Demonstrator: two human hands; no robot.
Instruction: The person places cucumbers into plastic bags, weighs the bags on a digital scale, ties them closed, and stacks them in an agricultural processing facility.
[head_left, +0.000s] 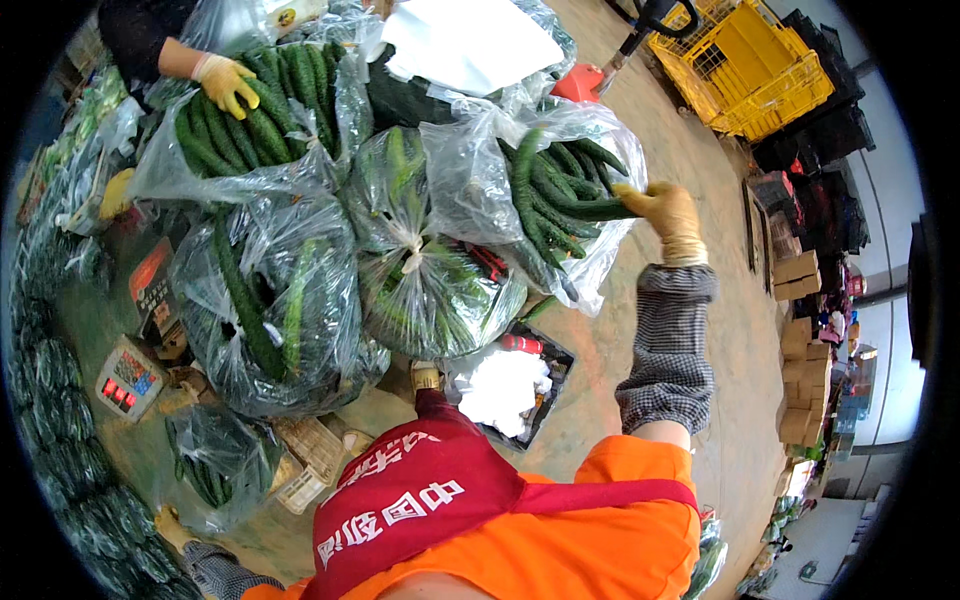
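Your right hand (668,212), in a yellow glove, is at the right of the upper middle of the frame, its fingers closed around the tip of a long green cucumber (592,210). That cucumber lies among others in an open clear bag (462,170), its far end reaching left into the pile.

Your left hand (174,526), also gloved, is low at the lower left of the frame, right by the edge of a small clear bag (215,470) with cucumbers inside; you cannot tell from here whether its fingers grip the plastic.

Left of your open bag sits a tied bag (430,310), its knot gathered on top, and farther left a large bag (325,345), both full of cucumbers. At the upper left, a co-worker's gloved hand (228,84) rests on another row of cucumbers (245,140). A scale (131,378) with a red-lit display stands at the lower left, and a dark crate (553,385) holding white material sits below the tied bag.
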